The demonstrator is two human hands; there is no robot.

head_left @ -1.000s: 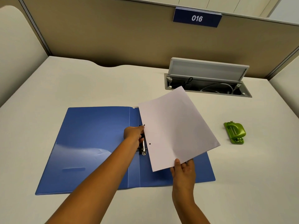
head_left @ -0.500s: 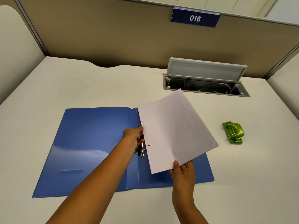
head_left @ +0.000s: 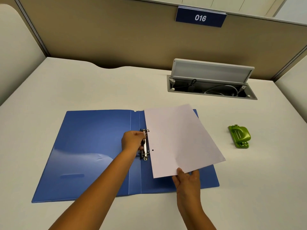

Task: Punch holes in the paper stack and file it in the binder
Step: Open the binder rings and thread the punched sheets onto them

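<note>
A blue binder (head_left: pixel 93 146) lies open flat on the white desk. Its metal ring clip (head_left: pixel 145 146) sits by the spine. My left hand (head_left: pixel 132 141) grips this clip, fingers curled over it. A white paper stack (head_left: pixel 179 140) with a punched hole near its left edge hangs tilted over the binder's right cover, its left edge close to the rings. My right hand (head_left: pixel 187 180) pinches the stack's near edge, thumb on top. A green hole punch (head_left: pixel 240 136) rests on the desk to the right, apart from both hands.
An open grey cable tray (head_left: pixel 211 83) with wires is set into the desk at the back right. Beige partition walls (head_left: pixel 116 34) enclose the desk, with a blue "016" sign (head_left: pixel 200 18) on top.
The paper stack has swung lower and leftward, its punched edge nearer the rings. My left hand has stayed on the ring clip.
</note>
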